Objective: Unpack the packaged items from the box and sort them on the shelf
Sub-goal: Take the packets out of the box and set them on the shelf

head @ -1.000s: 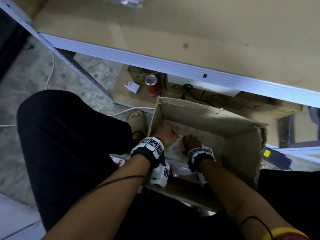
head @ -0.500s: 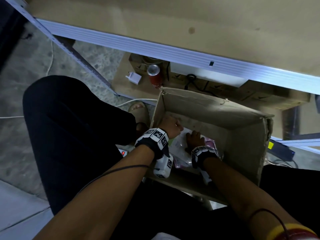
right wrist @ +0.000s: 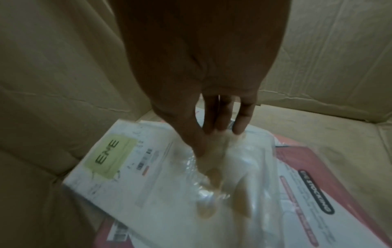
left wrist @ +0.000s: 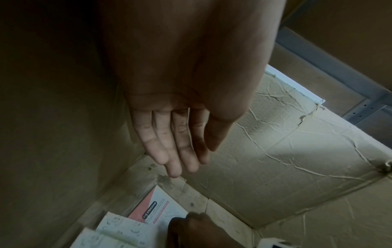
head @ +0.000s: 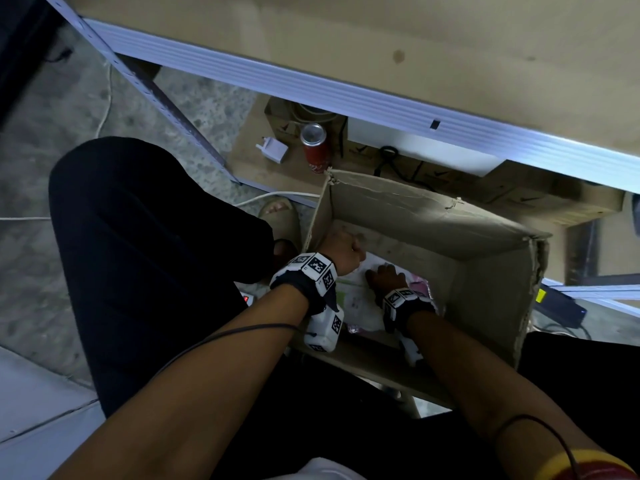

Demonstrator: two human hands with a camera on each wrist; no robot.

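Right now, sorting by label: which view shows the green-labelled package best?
Right wrist: the green-labelled package is close, EXE readable. Head shows only a pale, greenish sliver; left wrist, just a white corner.

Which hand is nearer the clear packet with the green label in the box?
Right. The right hand pinches the clear packet by its plastic; the left hand hovers, fingers straight, near a corner of the box, apart from the packet.

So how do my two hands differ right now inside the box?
The left hand is flat, fingers straight, holding nothing; the right hand pinches the clear wrap of the green-labelled packet. The left hovers by a wall of the cardboard box; the right sits nearer its middle, down on the packet. Both are inside it.
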